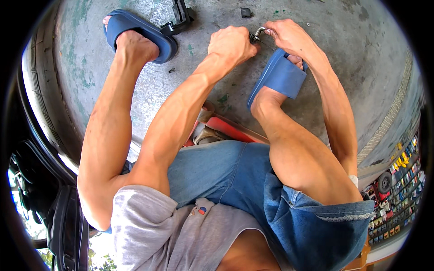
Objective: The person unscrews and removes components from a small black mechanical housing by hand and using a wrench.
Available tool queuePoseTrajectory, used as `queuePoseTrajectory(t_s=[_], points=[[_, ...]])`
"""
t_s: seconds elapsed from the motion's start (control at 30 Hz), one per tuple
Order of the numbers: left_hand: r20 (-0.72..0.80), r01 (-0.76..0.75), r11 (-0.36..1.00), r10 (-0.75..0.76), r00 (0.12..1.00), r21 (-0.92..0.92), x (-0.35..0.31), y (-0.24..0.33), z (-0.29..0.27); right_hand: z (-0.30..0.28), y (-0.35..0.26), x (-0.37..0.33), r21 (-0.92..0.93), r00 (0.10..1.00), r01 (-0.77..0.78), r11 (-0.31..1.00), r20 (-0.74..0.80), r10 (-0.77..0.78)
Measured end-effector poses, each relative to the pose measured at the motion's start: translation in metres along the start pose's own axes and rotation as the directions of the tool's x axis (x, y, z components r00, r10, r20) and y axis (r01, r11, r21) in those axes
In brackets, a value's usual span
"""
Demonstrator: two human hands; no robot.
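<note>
My left hand [231, 46] is closed in a fist at the top middle, just above the concrete floor. A small dark part with a metal end [254, 39] sticks out past its thumb side; most of that part is hidden in the fist. From the right, my right hand [291, 39] pinches a short bent shiny metal rod [260, 30] between thumb and fingers. The rod's other end meets the dark part, so both hands are joined through it. A small black block [245, 12] lies on the floor just beyond them.
A black plastic bracket [181, 17] lies by my left blue slide sandal [138, 32]. My right sandal [282, 77] is close below my hands. Something red [228, 128] sits low behind my legs. A car tyre [45, 86] stands left, stocked shelves [398, 189] right.
</note>
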State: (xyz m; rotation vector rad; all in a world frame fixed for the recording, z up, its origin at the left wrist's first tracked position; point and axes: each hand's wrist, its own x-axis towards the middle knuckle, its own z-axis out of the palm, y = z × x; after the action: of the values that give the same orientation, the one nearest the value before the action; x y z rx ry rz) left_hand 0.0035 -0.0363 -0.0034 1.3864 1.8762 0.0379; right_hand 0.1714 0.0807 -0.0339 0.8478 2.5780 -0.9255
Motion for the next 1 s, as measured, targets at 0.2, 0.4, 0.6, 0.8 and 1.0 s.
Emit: queuePoseTrajectory(t_s=[0.2,0.4,0.6,0.8,1.0], points=[[0.002,-0.004,1.000,0.004,1.000,-0.001,0.000,0.000,-0.001,-0.008,-0.016,-0.011,-0.040,1.000,-0.018,0.999,-0.003,0.018],[0.024,-0.033,0.999,0.033,0.999,0.000,-0.001,0.001,-0.003,-0.018,-0.023,-0.003,-0.118,0.998,-0.014,0.993,0.066,0.022],[0.010,-0.048,0.999,0.048,0.999,-0.012,-0.001,-0.002,-0.002,-0.030,-0.025,0.007,-0.162,0.988,0.116,0.980,0.121,-0.097],[0.047,-0.027,0.999,0.029,0.998,-0.046,-0.003,-0.002,-0.005,-0.033,-0.021,0.014,-0.026,0.971,0.164,0.986,0.183,-0.157],[0.027,-0.025,0.999,0.026,0.999,-0.042,-0.004,-0.002,-0.001,-0.053,-0.030,0.015,0.116,0.941,-0.039,0.992,0.338,-0.002]])
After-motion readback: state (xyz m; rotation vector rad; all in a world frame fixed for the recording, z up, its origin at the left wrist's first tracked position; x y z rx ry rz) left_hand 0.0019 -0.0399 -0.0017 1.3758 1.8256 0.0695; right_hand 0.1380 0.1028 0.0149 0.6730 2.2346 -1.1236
